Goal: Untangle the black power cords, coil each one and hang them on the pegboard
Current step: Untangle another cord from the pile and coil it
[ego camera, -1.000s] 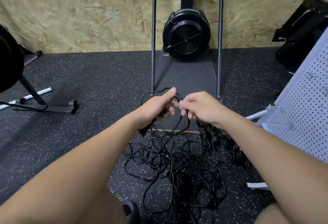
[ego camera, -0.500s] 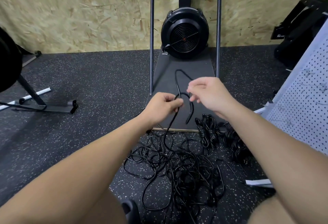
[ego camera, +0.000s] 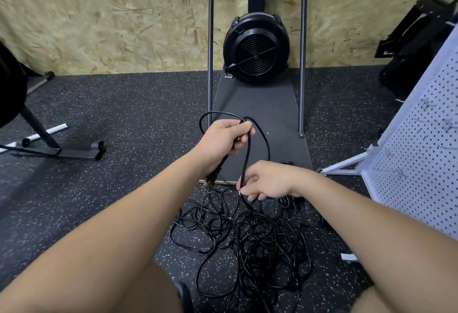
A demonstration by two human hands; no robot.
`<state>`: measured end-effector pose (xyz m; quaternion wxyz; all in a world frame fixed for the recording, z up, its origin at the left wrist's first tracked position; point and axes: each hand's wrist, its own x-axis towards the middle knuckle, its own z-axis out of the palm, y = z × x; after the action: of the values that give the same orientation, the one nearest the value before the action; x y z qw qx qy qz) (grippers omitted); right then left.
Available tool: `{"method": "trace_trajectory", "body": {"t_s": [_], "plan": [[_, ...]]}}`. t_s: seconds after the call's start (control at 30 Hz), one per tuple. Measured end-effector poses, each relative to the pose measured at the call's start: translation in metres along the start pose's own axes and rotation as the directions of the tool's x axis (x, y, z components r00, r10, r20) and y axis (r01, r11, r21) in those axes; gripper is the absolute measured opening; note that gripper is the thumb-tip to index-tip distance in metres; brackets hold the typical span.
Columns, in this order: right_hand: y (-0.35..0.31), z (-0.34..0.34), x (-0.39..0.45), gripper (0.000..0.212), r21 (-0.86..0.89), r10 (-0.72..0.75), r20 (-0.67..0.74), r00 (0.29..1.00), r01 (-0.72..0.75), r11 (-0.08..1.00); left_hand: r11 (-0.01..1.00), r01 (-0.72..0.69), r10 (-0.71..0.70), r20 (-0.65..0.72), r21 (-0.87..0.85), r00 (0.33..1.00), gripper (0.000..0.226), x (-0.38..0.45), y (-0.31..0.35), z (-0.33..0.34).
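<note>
Black, thin and glossy, one round power cord rising from the floor to the left hand, gripped there in curled fingers, with loops standing out above the fist and a blocky plug hanging under the wrist. Lower down, same strand pinched between thumb and fingertips of the right hand, just above the heap. Below both hands, a loose tangle of black power cords spread in overlapping rings and curls on speckled black rubber flooring. Beside the right wrist, partly hidden, tightly wound black cord bundles lying on the floor. At the right edge, a white perforated metal pegboard, tilted on a white tubular frame, dotted with regular round holes and carrying a few thin wire hooks; no cord on it. Straight ahead, a round black ribbed fan housing on a flat dark grey platform, flanked by two slim upright metal poles. Behind, a rough chipboard wall of pressed pale wood flakes. Far left, a black angular steel stand with a white tube lying across the floor next to it.
</note>
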<state>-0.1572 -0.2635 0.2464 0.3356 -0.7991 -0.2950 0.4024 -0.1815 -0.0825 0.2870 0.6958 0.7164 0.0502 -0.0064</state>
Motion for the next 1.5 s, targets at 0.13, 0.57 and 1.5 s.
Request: {"method": "trace_trajectory", "body": {"t_s": [0.13,0.57,1.5], "plan": [[-0.003,0.004,0.001,0.013,-0.001,-0.008,-0.015,1.000,0.008,1.000,1.000,0.022,-0.022,-0.001,0.016,1.000,0.024,0.000,-0.009,-0.010],[-0.022,-0.007,-0.005,0.029,0.224,-0.052,-0.127,0.991,0.080,0.971,0.983,-0.005,0.010,-0.027,0.184,1.000,0.044,-0.001,-0.012,-0.021],[-0.008,-0.057,0.015,0.032,0.284,0.096,-0.361,0.928,0.011,0.959,0.928,-0.180,0.198,-0.023,0.326,0.980,0.020,0.012,-0.028,0.003]]}}
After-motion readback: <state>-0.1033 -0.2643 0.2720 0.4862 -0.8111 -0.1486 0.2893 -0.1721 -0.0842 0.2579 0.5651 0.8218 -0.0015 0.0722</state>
